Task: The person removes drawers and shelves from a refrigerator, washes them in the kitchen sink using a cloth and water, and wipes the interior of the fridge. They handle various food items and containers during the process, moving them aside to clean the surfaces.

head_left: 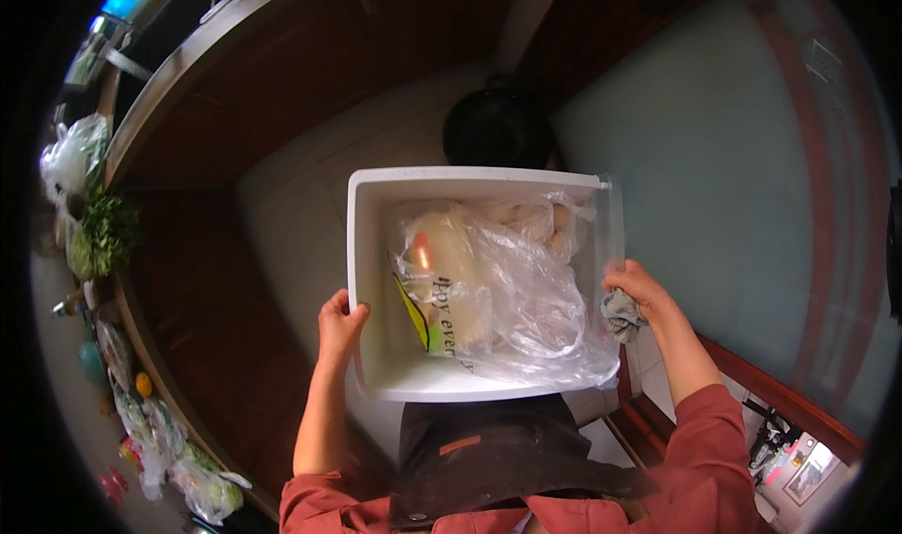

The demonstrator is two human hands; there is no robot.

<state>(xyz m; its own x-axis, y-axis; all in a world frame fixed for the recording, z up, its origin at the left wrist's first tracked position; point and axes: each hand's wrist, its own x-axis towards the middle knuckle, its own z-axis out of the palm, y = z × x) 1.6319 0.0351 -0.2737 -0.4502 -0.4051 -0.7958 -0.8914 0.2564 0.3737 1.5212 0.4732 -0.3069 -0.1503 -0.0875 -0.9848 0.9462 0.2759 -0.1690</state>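
Note:
A white plastic refrigerator-type drawer [384,365] with a clear front panel [612,213] is held level before my body. My left hand [342,326] grips its left rim, thumb over the edge. At the opposite end, my right hand [634,291] holds the clear panel side, with a crumpled grey cloth [623,315] bunched beneath the fingers. Inside the drawer lies a printed clear plastic bag [451,280] with something pale in it. Beside it rests a crinkled clear bag [535,301]. Round brownish things [561,224], possibly eggs, show through plastic at the far right corner.
A black wok or round pan [497,129] stands on the tiled floor [310,175] beyond the drawer. To the left, a counter edge [148,365] carries leafy greens [109,231] and bagged vegetables [204,481]. A frosted glass door [690,168] is at my right.

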